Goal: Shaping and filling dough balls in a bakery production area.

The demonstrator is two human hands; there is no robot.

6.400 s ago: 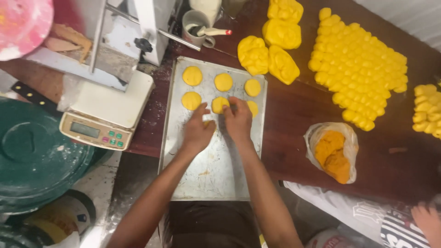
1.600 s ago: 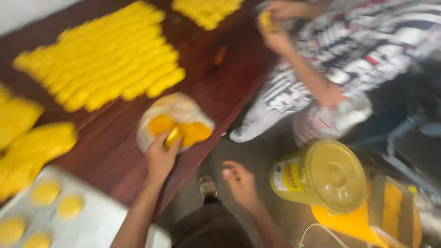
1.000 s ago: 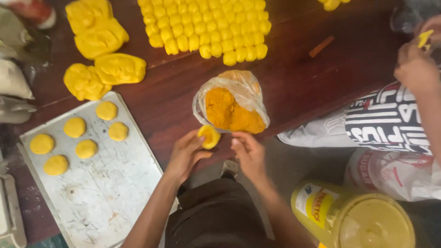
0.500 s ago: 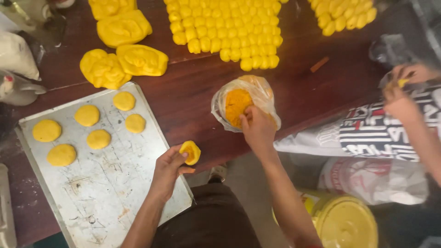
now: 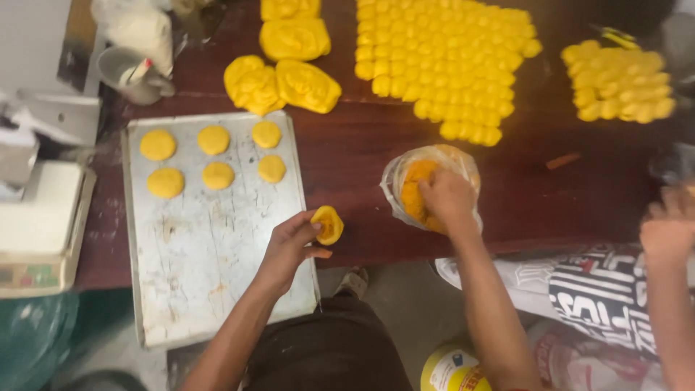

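Six flat yellow discs (image 5: 213, 156) lay on my tray (image 5: 217, 282), mostly bare, as my left hand (image 5: 289, 246) cupped a dough cup (image 5: 328, 224) and my right hand (image 5: 445, 199) dug, fingers closed, into the filling bag (image 5: 405, 181).

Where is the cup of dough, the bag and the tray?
dough cup (image 5: 328, 224), head view, on its yellow rim in the left hand.
bag (image 5: 394, 190), head view, on its clear plastic left edge.
tray (image 5: 217, 261), head view, on its bare metal middle.
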